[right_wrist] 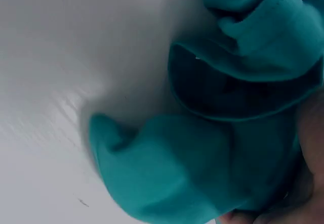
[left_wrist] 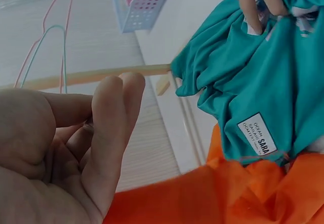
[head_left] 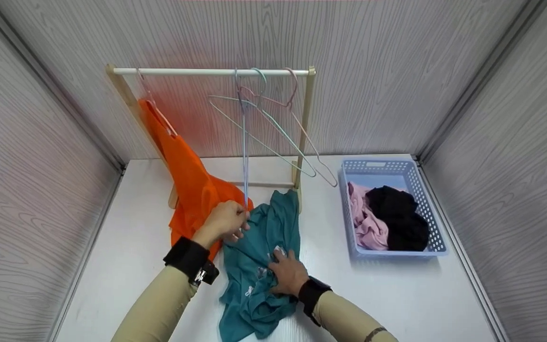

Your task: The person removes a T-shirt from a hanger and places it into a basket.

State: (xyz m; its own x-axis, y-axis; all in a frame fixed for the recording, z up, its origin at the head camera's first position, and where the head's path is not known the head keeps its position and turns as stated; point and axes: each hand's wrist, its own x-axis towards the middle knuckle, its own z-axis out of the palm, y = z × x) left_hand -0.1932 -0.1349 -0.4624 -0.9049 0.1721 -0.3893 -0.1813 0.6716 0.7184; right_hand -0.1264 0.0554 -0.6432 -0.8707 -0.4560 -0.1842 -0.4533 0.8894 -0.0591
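A teal shirt (head_left: 264, 237) lies rumpled on the white table, its printed patch (left_wrist: 257, 134) showing in the left wrist view. My left hand (head_left: 228, 221) pinches the lower end of a thin blue clothes hanger (head_left: 245, 161), which hangs edge-on from the rail above the shirt. In the left wrist view that hand's fingers (left_wrist: 109, 133) are bent towards the thumb. My right hand (head_left: 288, 274) grips a bunch of the teal cloth near its white print. An open hem or sleeve (right_wrist: 243, 97) of the shirt faces the right wrist camera.
A wooden rack with a white rail (head_left: 183, 71) stands at the back. An orange garment (head_left: 193, 180) hangs at its left, touching the left forearm area. Green (head_left: 278, 128) and pink hangers (head_left: 309, 135) hang right. A blue basket (head_left: 349, 228) holds pink and black clothes.
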